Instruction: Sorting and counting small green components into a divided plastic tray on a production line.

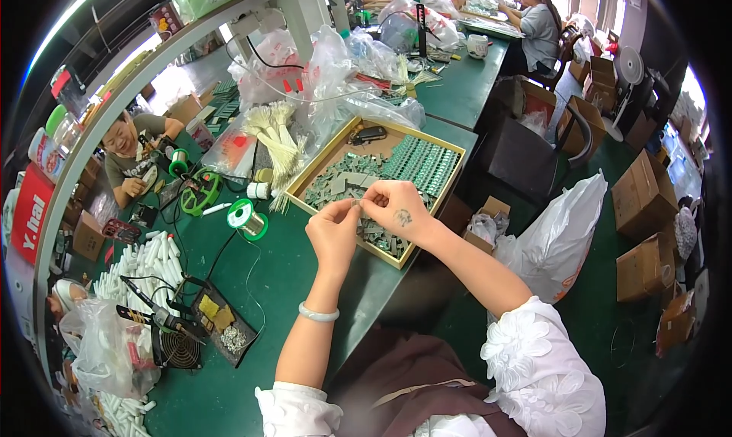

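Both hands meet above a shallow yellow-rimmed tray (463, 160), fingertips close together. My left hand (333, 231) is closed in a pinch, and my right hand (398, 208) pinches from the other side. Whatever small piece sits between the fingertips is too small to name. Inside the tray, small green circuit boards (419, 163) stand in neat rows at the far right. Loose grey-green board pieces (343, 166) lie scattered at the left and under my hands. A black object (368, 135) rests in the tray's far corner.
Left of the tray are a solder spool (248, 219), a bundle of pale wires (274, 144) and a soldering stand (171, 323). White tubes (152, 269) are heaped farther left. A white plastic bag (560, 235) and a dark chair (511, 159) stand right of the table. A co-worker (137, 151) sits opposite.
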### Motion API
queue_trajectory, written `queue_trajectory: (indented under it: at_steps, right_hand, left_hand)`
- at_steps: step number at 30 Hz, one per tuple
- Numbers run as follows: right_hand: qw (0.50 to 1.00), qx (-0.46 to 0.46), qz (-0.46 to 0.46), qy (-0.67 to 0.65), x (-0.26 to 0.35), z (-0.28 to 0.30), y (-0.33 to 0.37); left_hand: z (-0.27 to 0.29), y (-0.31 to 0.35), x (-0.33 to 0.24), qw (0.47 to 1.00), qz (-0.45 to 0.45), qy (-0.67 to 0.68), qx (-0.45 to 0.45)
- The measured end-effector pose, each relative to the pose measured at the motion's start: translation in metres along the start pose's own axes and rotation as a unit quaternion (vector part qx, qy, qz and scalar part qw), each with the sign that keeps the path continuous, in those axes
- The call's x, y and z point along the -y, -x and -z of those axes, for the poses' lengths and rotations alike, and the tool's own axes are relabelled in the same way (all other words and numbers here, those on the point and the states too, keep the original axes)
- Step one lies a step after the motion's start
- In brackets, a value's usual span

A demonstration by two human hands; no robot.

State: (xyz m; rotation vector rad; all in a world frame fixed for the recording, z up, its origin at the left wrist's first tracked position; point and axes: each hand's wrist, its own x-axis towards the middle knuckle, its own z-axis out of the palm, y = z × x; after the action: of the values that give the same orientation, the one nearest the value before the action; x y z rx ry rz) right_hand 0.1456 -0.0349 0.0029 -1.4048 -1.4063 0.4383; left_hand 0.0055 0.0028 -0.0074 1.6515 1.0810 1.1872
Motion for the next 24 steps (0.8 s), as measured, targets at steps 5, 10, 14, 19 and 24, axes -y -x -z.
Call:
queue_trajectory:
  at_steps: [5,10,14,19,24]
  right_hand:
    - [1.0,-0.017,0.016,0.021,-0.001,-0.008,0.001]
    - [0.999,-0.017,0.0,0.031,0.001,-0.007,0.003]
    - [0.989,0.059,0.032,0.135,0.007,0.01,-0.01]
    - [0.969,0.048,0.019,0.242,-0.009,0.021,-0.046]
    - [0.961,0.045,0.115,0.246,-0.043,-0.034,-0.076]
  left_hand:
    - [0.0,-0.001,0.005,0.999,-0.031,-0.009,-0.019]
    - [-0.003,0.006,0.003,0.995,-0.056,-0.066,-0.039]
    - [0.004,-0.001,0.007,0.997,-0.06,-0.049,0.016]
    - [0.012,-0.014,0.02,0.985,-0.138,-0.096,0.046]
    - [0.042,-0.025,0.039,0.992,-0.065,-0.103,-0.044]
